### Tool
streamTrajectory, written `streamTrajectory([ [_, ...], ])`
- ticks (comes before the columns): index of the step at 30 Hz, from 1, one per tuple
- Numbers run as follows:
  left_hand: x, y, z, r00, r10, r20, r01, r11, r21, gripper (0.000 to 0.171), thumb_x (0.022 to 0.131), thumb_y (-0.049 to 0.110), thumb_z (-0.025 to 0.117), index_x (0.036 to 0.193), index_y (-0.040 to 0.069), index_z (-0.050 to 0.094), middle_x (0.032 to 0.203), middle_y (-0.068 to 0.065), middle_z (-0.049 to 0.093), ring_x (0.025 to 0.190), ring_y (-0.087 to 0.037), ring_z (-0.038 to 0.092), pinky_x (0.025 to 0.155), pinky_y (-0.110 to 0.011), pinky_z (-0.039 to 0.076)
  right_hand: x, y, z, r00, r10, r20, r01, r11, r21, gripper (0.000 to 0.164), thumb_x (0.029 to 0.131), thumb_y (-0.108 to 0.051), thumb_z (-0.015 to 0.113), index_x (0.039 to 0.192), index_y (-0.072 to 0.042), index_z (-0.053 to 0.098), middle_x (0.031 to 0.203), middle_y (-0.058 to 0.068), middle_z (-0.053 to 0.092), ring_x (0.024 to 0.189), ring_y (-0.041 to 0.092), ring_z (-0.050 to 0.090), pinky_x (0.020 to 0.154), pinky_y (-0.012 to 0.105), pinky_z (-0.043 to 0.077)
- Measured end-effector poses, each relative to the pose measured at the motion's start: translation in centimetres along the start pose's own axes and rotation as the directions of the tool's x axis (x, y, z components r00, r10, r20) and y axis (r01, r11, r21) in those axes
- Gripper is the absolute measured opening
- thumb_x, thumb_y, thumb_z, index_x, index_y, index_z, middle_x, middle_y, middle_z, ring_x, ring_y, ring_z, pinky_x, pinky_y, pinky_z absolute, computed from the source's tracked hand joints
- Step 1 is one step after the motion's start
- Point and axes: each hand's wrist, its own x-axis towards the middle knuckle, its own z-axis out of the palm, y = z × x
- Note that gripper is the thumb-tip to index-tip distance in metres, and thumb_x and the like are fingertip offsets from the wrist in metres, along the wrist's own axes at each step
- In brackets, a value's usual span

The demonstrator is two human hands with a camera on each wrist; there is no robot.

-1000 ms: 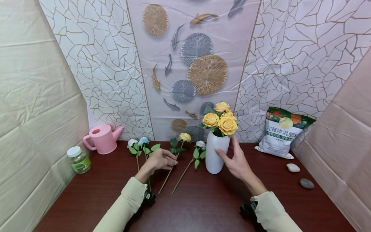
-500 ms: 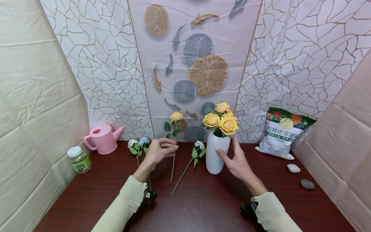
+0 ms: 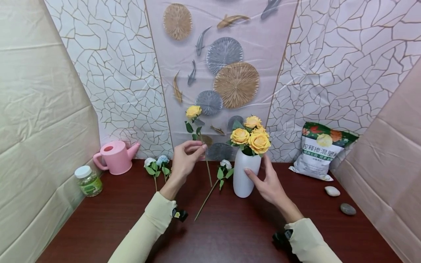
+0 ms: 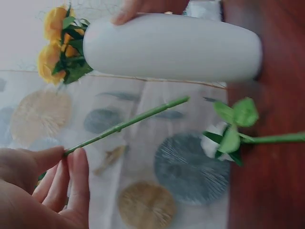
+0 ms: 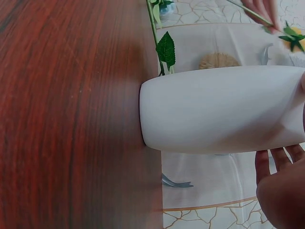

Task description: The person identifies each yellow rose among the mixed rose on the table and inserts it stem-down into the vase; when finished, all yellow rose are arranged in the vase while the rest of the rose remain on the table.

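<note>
My left hand (image 3: 185, 162) pinches the stem of a yellow rose (image 3: 193, 111) between thumb and fingertips, up off the table and left of the vase. Its bare green stem (image 4: 126, 124) points toward the vase in the left wrist view. With thumb and fingers around its right side, my right hand (image 3: 269, 184) holds the white vase (image 3: 244, 177), which stands upright on the table. Several yellow roses (image 3: 258, 142) fill the vase's mouth. A white rose (image 3: 226, 164) lies between the hands. Behind my left wrist lie another white rose (image 3: 149, 162) and a blue rose (image 3: 162, 160), partly hidden.
At the back left stand a pink watering can (image 3: 117, 157) and a lidded jar (image 3: 88, 181). A fertilizer bag (image 3: 317, 151) leans at the back right, with a white stone (image 3: 332, 191) and a grey stone (image 3: 348, 209) before it. A patterned cloth (image 3: 227, 22) hangs behind the table (image 3: 223, 233).
My left hand has taken the yellow rose off the table and lifted it, its lower stem end swinging right toward the vase. The right hand and the vase have stayed in place.
</note>
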Motion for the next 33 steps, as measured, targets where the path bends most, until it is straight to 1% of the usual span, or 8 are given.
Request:
streamTrajectory([
  [4, 1.1, 2.0, 1.3, 0.995, 0.089, -0.054, -0.092, 0.994, -0.064, 0.029, 0.087, 0.023, 0.081, 0.109, 0.005, 0.073, 0.103, -0.015, 0.077, 0.085, -0.038, 0.075, 0.076, -0.042, 0.063, -0.1, 0.0, 0.0, 1.0, 0.006, 0.002, -0.006, 1.0, 0.0, 0.081, 0.095, -0.024, 0.071, 0.158, -0.03, 0.02, 0.157, 0.004, 0.039, 0.139, 0.023, 0.046, 0.114, 0.051, 0.038],
  [10, 2.5, 5.3, 3.4, 0.966, 0.239, -0.102, -0.254, 0.95, -0.179, 0.028, 0.088, 0.02, 0.08, 0.107, 0.001, 0.071, 0.101, -0.018, 0.077, 0.079, -0.027, 0.076, 0.075, -0.044, 0.063, -0.1, 0.0, 0.0, 1.0, 0.004, -0.003, -0.004, 1.0, 0.008, 0.08, 0.095, -0.024, 0.072, 0.157, -0.03, 0.022, 0.156, 0.003, 0.04, 0.138, 0.023, 0.047, 0.114, 0.051, 0.039],
  [15, 2.7, 7.2, 5.2, 0.95, 0.289, -0.119, -0.311, 0.918, -0.245, 0.027, 0.088, 0.018, 0.079, 0.106, 0.0, 0.07, 0.099, -0.018, 0.076, 0.077, -0.026, 0.075, 0.074, -0.042, 0.063, -0.1, 0.0, -0.1, 1.0, 0.003, -0.002, -0.003, 1.0, 0.01, 0.08, 0.095, -0.024, 0.072, 0.158, -0.028, 0.023, 0.155, 0.004, 0.041, 0.138, 0.023, 0.047, 0.114, 0.051, 0.038],
  [19, 2.3, 7.6, 6.3, 0.94, 0.315, -0.13, -0.339, 0.903, -0.266, 0.026, 0.089, 0.018, 0.078, 0.106, 0.0, 0.069, 0.099, -0.016, 0.076, 0.075, -0.024, 0.075, 0.075, -0.042, 0.063, -0.1, 0.0, -0.1, 1.0, 0.009, -0.001, -0.009, 1.0, 0.012, 0.079, 0.095, -0.024, 0.071, 0.157, -0.028, 0.023, 0.155, 0.004, 0.041, 0.139, 0.023, 0.046, 0.115, 0.051, 0.037],
  [23, 1.9, 7.6, 7.1, 0.931, 0.337, -0.136, -0.363, 0.886, -0.288, 0.023, 0.09, 0.015, 0.077, 0.104, 0.001, 0.068, 0.099, -0.015, 0.076, 0.08, -0.027, 0.075, 0.076, -0.042, 0.063, -0.1, 0.0, -0.1, 1.0, 0.015, 0.0, -0.015, 1.0, 0.009, 0.078, 0.095, -0.025, 0.071, 0.157, -0.026, 0.024, 0.154, 0.004, 0.042, 0.138, 0.024, 0.046, 0.115, 0.052, 0.036],
  [27, 1.6, 7.2, 7.5, 0.92, 0.371, -0.126, -0.392, 0.875, -0.286, 0.02, 0.089, 0.013, 0.077, 0.102, 0.0, 0.067, 0.097, -0.015, 0.076, 0.082, -0.027, 0.075, 0.076, -0.046, 0.063, 0.2, 2.0, 0.1, 1.0, 0.008, -0.008, -0.008, 1.0, 0.009, 0.078, 0.094, -0.026, 0.072, 0.156, -0.031, 0.025, 0.153, 0.0, 0.043, 0.138, 0.023, 0.047, 0.115, 0.053, 0.036],
  [30, 1.0, 7.0, 7.9, 0.913, 0.392, -0.108, -0.407, 0.88, -0.245, 0.019, 0.09, 0.01, 0.077, 0.101, -0.001, 0.068, 0.096, -0.016, 0.076, 0.08, -0.028, 0.075, 0.075, -0.046, 0.063, 0.3, 2.4, 0.2, 1.0, 0.0, -0.012, 0.0, 1.0, 0.01, 0.079, 0.094, -0.026, 0.072, 0.156, -0.032, 0.024, 0.154, 0.0, 0.042, 0.138, 0.023, 0.046, 0.115, 0.053, 0.036],
  [33, 0.0, 7.1, 8.3, 0.911, 0.405, -0.073, -0.412, 0.892, -0.187, 0.017, 0.09, 0.006, 0.075, 0.101, -0.004, 0.067, 0.096, -0.02, 0.076, 0.08, -0.036, 0.074, 0.076, -0.045, 0.063, 0.1, 0.9, 0.1, 1.0, -0.001, -0.008, 0.002, 1.0, 0.01, 0.079, 0.094, -0.024, 0.072, 0.157, -0.027, 0.024, 0.155, 0.004, 0.041, 0.139, 0.023, 0.046, 0.114, 0.052, 0.037],
])
